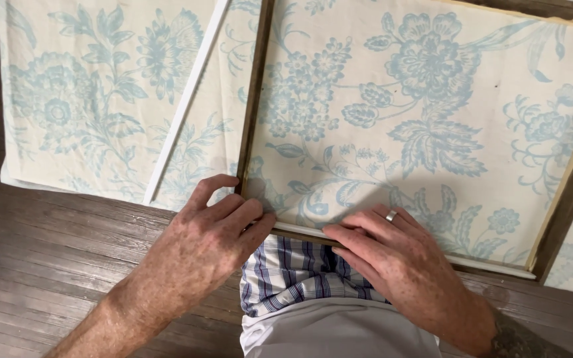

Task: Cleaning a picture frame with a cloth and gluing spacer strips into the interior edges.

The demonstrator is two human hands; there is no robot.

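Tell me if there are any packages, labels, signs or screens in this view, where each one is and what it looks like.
None in view. Only these show:
Floral fabric: cream with pale blue flowers, spread over the dark wood floor.
Wooden frame: dark, lying on the fabric.
White strip: thin, slanting across the fabric left of the frame.
Left hand and right hand: pressing flat at the frame's near edge.
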